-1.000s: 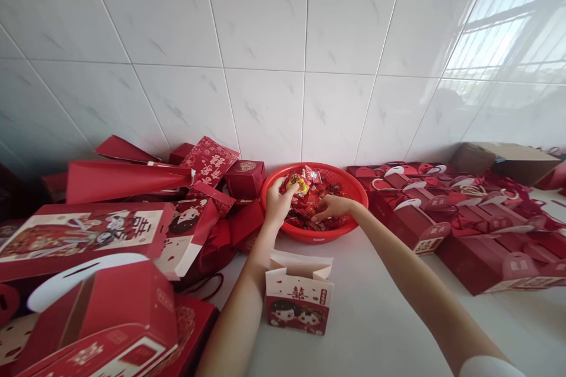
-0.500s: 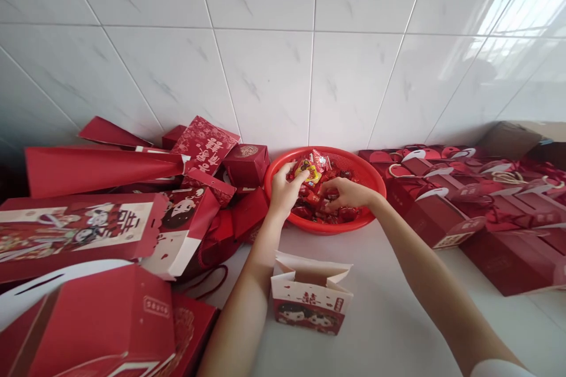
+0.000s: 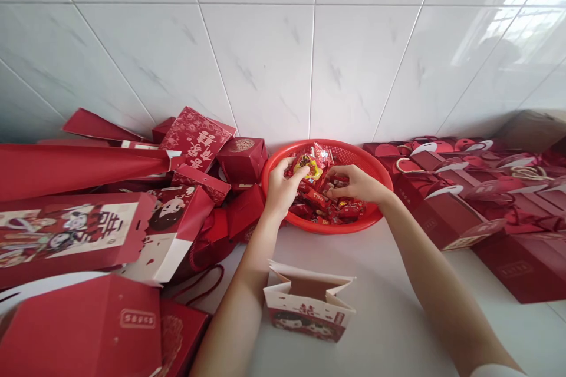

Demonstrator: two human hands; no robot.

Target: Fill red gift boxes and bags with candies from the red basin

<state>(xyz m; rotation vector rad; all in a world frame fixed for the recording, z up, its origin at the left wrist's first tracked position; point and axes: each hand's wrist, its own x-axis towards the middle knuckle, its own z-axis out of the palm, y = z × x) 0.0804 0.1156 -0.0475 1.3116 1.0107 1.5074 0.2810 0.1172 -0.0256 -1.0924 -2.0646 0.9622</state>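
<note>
My left hand [image 3: 285, 184] is closed on wrapped candies [image 3: 312, 167], one in a yellow and red wrapper, over the left side of a red plastic basket [image 3: 340, 228]. Inside the basket lie many red-wrapped candies [image 3: 317, 199]. Among them, at the basket's right side, is my right hand [image 3: 354, 184], its fingers bent and thumb and fingertips close together; whatever may be between them is too small to make out. A small white and red paper bag [image 3: 309, 312] stands with its top open on the table, between my forearms and nearer to me than the basket.
Red gift boxes and bags [image 3: 194, 141] are heaped on the left, some tilted. Rows of dark red boxes [image 3: 446, 218] with handles stand on the right. A tiled wall [image 3: 265, 70] rises behind the basket, and a brown carton [image 3: 535, 129] sits at the far right.
My right hand has shifted slightly right and up within the basket, its fingertips now closer together. My left hand still holds its candies. The view has tilted down a little.
</note>
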